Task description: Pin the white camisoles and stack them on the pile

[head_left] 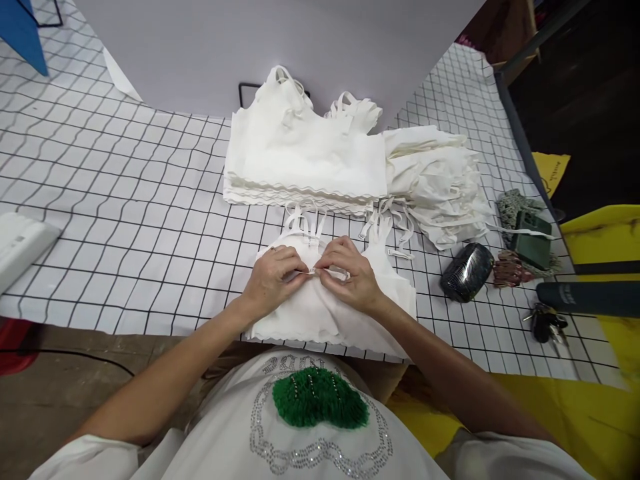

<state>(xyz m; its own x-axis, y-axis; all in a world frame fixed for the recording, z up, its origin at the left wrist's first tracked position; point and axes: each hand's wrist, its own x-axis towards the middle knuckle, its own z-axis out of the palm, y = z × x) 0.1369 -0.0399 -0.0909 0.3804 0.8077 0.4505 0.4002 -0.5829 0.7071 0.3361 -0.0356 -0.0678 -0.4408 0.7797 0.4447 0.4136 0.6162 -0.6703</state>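
Observation:
A white bra top (pixel 295 313) with scalloped edges lies at the table's near edge, its straps (pixel 300 223) stretching away from me. Over its upper part, my left hand (pixel 277 273) and my right hand (pixel 347 273) meet, thumbs and forefingers closed in a pinch on a thin white strap of the top. Between the fingertips sits a small piece, perhaps a strap adjuster, too small to make out. Just beyond, a neat stack of white bra tops (pixel 305 153) rests on the table, with a looser pile of white garments (pixel 435 180) to its right.
A grid-patterned cloth covers the table (pixel 125 220). At right lie a dark glossy case (pixel 467 272), a green phone (pixel 533 239), a dark bottle (pixel 590 298) and keys (pixel 547 325). A grey panel (pixel 280 47) stands behind the stack. A white device (pixel 25 247) sits at left.

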